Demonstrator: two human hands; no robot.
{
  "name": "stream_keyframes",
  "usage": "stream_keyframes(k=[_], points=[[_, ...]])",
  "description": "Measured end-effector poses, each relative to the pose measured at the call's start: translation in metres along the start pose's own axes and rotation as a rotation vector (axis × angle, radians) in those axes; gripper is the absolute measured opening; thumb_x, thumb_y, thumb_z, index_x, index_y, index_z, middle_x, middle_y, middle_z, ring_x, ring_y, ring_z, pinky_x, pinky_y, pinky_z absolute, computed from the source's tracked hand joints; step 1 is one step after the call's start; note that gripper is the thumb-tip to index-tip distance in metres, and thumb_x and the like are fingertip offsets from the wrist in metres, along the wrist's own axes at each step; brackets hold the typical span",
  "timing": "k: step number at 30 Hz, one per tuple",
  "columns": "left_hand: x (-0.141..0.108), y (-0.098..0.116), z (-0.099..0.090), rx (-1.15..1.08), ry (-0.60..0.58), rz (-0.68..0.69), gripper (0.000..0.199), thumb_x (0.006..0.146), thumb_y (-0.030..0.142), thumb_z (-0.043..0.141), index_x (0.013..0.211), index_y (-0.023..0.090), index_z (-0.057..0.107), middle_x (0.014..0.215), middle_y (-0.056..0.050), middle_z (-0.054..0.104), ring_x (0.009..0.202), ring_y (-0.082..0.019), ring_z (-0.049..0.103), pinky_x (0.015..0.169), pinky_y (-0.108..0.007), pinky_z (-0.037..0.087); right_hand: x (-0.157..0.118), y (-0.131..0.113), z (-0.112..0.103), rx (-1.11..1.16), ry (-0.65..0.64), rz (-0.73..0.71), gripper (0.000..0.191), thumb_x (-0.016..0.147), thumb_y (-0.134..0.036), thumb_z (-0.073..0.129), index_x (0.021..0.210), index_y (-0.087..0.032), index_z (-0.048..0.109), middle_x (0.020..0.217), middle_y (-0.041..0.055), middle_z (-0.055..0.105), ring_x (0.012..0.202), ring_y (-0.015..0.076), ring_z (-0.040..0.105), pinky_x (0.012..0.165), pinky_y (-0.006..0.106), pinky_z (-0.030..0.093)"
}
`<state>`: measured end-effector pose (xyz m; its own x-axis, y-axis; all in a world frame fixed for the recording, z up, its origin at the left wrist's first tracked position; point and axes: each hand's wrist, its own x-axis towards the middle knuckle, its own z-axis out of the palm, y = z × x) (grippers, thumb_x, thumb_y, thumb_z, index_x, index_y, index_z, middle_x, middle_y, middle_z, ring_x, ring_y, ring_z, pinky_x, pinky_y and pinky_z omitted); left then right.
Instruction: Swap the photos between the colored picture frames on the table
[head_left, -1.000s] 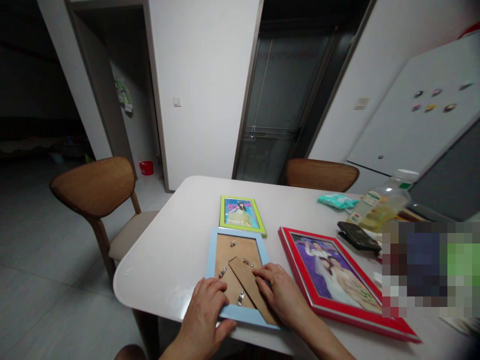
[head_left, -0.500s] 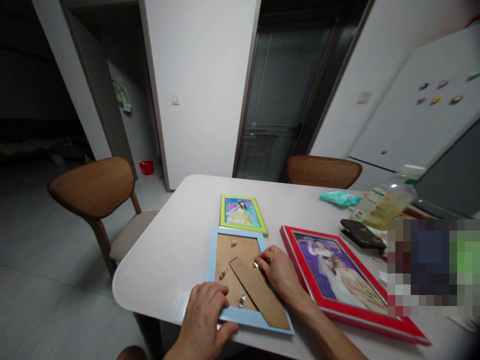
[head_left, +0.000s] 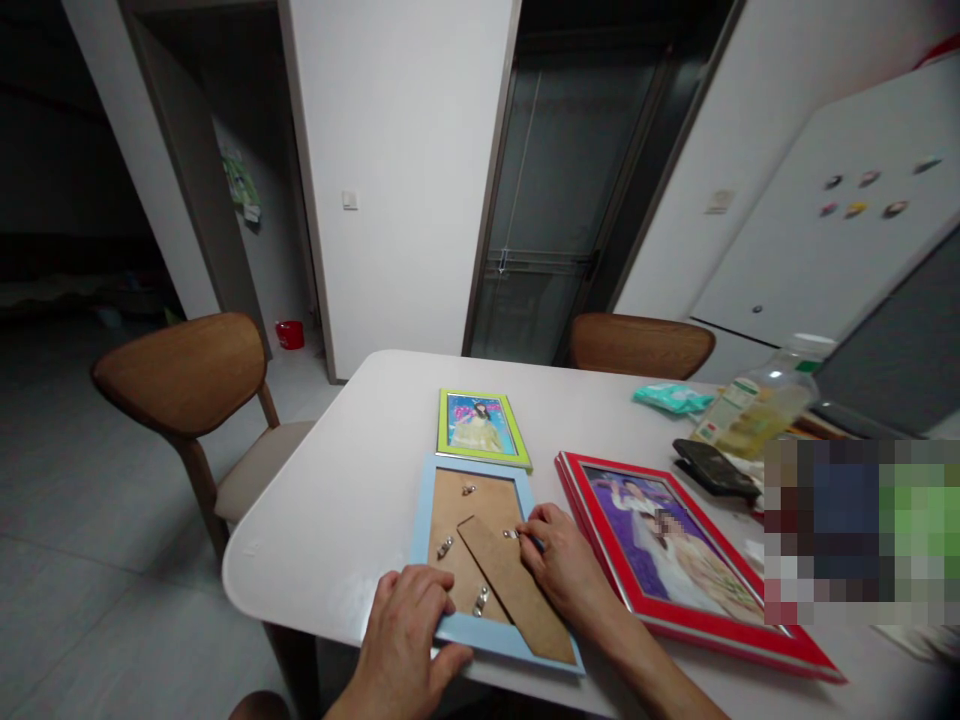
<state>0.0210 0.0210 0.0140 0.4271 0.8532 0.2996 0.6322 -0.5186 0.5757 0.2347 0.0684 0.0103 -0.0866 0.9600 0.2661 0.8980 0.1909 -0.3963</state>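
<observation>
A light blue picture frame (head_left: 421,520) lies face down on the white table, its brown backing board (head_left: 450,510) and flat stand (head_left: 517,595) facing up. Several small metal clips sit on the board, one (head_left: 481,600) near the lower edge. My left hand (head_left: 412,625) grips the frame's lower left corner, thumb at the front edge and fingers on top. At the right side, my right hand (head_left: 562,560) has its fingers pinched by a metal clip (head_left: 511,534), with a small dark thing partly showing between them.
Beyond the blue frame lies a green picture frame (head_left: 442,425). A red picture frame (head_left: 637,590) is at the right, near a black object (head_left: 716,468), a teal packet (head_left: 673,398) and a bottle of yellow liquid (head_left: 765,400). Wooden chairs (head_left: 184,370) stand around the table (head_left: 315,500).
My right hand's fingers have shifted slightly right and away from the clip's inner end, which shows more. My left hand stays on the frame's corner. The view has shifted a little.
</observation>
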Motion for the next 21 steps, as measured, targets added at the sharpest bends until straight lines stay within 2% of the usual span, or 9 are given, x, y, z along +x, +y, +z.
stream_keyframes(k=[4,6,9,13,16,21], points=[[-0.002,0.001,-0.002,-0.001,0.004,0.016,0.023,0.059,0.015,0.064,0.077,0.020,0.051,0.095,-0.003,0.059,0.092,-0.023,0.049,0.080,-0.039,0.032,-0.007,-0.002,-0.004,0.049,0.053,0.006,0.027,0.077,-0.020,0.038,0.094,-0.015,0.059,0.090,0.0085,0.051,0.086,0.0180,0.048,0.080,0.031,0.039],[-0.002,0.001,-0.002,-0.003,0.002,0.020,0.023,0.059,0.015,0.064,0.077,0.021,0.050,0.095,-0.003,0.059,0.091,-0.023,0.049,0.080,-0.039,0.032,-0.013,-0.008,-0.006,0.075,0.085,-0.025,0.028,0.077,-0.020,0.039,0.097,-0.015,0.057,0.094,0.0092,0.051,0.090,0.0190,0.047,0.082,0.033,0.038],[-0.001,0.001,-0.001,0.014,-0.005,0.013,0.023,0.059,0.015,0.065,0.077,0.020,0.050,0.095,-0.004,0.059,0.091,-0.023,0.049,0.079,-0.039,0.033,-0.027,-0.025,-0.006,0.131,-0.001,-0.160,0.025,0.078,-0.017,0.038,0.090,-0.018,0.060,0.092,0.0082,0.052,0.089,0.0186,0.046,0.080,0.034,0.039],[0.000,0.001,0.000,0.047,-0.018,0.020,0.023,0.060,0.016,0.064,0.077,0.020,0.050,0.096,-0.005,0.059,0.092,-0.024,0.049,0.079,-0.039,0.034,-0.041,-0.044,-0.006,0.134,-0.130,-0.308,0.024,0.077,-0.018,0.042,0.090,-0.026,0.061,0.096,0.0057,0.051,0.091,0.0188,0.044,0.079,0.035,0.037],[0.000,-0.001,0.000,0.049,-0.030,0.029,0.023,0.061,0.016,0.064,0.078,0.020,0.049,0.097,-0.005,0.058,0.093,-0.023,0.049,0.080,-0.040,0.033,-0.043,-0.046,-0.009,0.096,-0.177,-0.367,0.024,0.076,-0.025,0.046,0.096,-0.029,0.059,0.102,0.0051,0.049,0.095,0.0205,0.041,0.081,0.037,0.035],[0.000,-0.004,0.002,0.052,-0.039,0.042,0.022,0.063,0.019,0.063,0.080,0.021,0.049,0.099,-0.005,0.057,0.094,-0.024,0.048,0.080,-0.041,0.034,-0.044,-0.040,-0.013,0.039,-0.212,-0.436,0.032,0.074,-0.033,0.050,0.105,-0.028,0.054,0.109,0.0068,0.046,0.098,0.0224,0.039,0.081,0.038,0.034]])
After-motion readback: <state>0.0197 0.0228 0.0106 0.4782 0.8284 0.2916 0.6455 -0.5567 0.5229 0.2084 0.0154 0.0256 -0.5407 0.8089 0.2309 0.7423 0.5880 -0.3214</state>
